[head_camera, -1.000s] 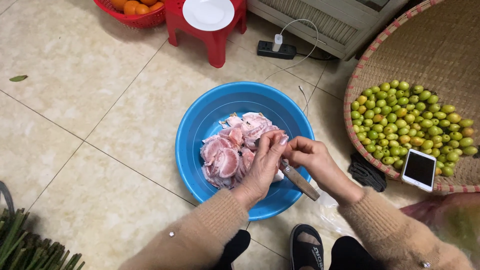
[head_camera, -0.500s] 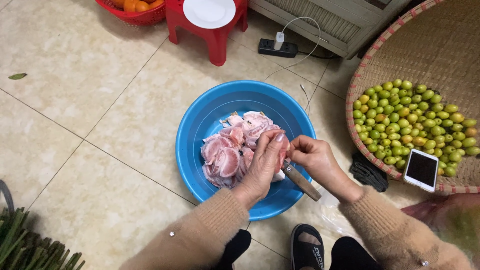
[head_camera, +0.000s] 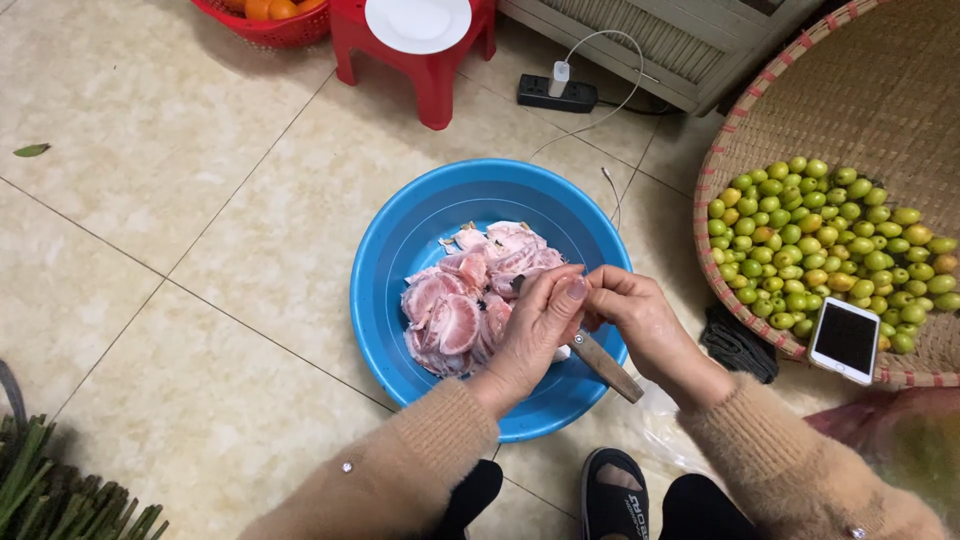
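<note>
Both hands have drawn together since the earlier frames, meeting over the right side of the blue basin (head_camera: 400, 250), and the knife handle now points down toward the person's lap. The left hand (head_camera: 535, 325) is curled, its thumb and fingers closed around something small that the hand itself hides; whether it is a piece of the fruit cannot be told. The right hand (head_camera: 640, 320) is closed around a knife (head_camera: 605, 365), gripped near the blade end, with the brown wooden handle jutting out below the fingers; the blade is hidden between the two hands, which touch at the fingertips. Just left of the hands, pink peeled citrus segments (head_camera: 455, 305) lie heaped inside the basin on the tiled floor (head_camera: 170, 210). To the right, well apart from the basin, a woven tray (head_camera: 900, 90) carries small green fruits (head_camera: 820, 240) and a white phone (head_camera: 845, 340).
</note>
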